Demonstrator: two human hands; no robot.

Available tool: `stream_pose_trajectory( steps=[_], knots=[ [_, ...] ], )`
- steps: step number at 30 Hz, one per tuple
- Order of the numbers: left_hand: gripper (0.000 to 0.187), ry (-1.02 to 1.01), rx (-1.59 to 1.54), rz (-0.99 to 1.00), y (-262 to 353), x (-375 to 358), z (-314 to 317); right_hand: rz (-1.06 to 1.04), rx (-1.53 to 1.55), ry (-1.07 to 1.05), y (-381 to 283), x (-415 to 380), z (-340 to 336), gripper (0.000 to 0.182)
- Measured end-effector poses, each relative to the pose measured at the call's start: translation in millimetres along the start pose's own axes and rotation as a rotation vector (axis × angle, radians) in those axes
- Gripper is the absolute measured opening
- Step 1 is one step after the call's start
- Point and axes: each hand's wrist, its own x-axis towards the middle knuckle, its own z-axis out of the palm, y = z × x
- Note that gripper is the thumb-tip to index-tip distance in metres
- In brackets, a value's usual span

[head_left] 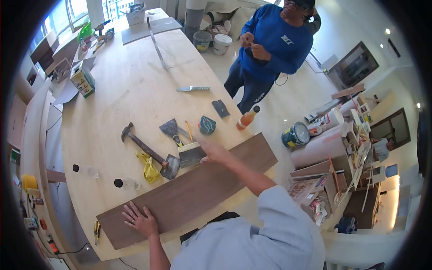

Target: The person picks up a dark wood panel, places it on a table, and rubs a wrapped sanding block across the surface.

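Note:
A long dark brown board point(189, 193) lies across the near side of the pale wooden table point(135, 99). My left hand point(141, 220) rests flat on the board's left part, fingers spread. Over the board's far edge, my right hand point(212, 150) reaches beside a wide scraper point(191, 155); its fingers are blurred, and whether they grip anything is unclear. Left of it lie a smaller scraper point(170, 167), a yellow plastic bag point(150, 170) and a hammer point(144, 145). Beyond are a putty knife point(169, 128), a pencil point(189, 131) and a green roll-shaped item point(207, 125).
An orange bottle point(248, 118) stands by the right edge, near a person in blue point(279, 40) standing beside the table. Two clear bottles, one here point(128, 184), are at left. A yellow cutter point(97, 232) lies by the board's left end. Buckets point(295, 134) stand on the floor.

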Motion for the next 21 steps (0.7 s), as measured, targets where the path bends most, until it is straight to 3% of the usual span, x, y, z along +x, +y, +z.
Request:
stream_pose_trajectory(
  steps=[2, 4, 6, 11, 14, 17, 20, 21],
  knots=[
    [0.07, 0.056, -0.054, 0.026, 1, 4, 4, -0.135, -0.026, -0.03, 0, 8, -12, 0.104],
    [0.07, 0.039, -0.052, 0.029, 1, -2, -2, -0.165, -0.263, -0.294, -19, 15, -44, 0.091],
    [0.07, 0.038, -0.028, 0.025, 1, 4, -2, -0.379, -0.247, -0.128, 6, 9, -22, 0.084],
    [0.073, 0.054, -0.061, 0.01, -7, -1, 19, -0.32, -0.254, -0.087, 3, 21, -10, 0.069],
    [0.072, 0.055, -0.073, 0.019, -6, 4, 18, -0.263, -0.13, 0.129, 18, 57, 16, 0.056],
    [0.073, 0.048, -0.074, 0.019, -8, 0, 19, -0.035, -0.172, -0.011, -24, 74, -17, 0.045],
    [0.073, 0.064, -0.069, 0.019, -6, 2, 26, -0.07, -0.247, 0.203, -46, 53, -26, 0.041],
    [0.073, 0.068, -0.066, 0.024, -7, 3, 27, -0.156, -0.14, 0.292, -49, 42, -20, 0.04]
  ],
)
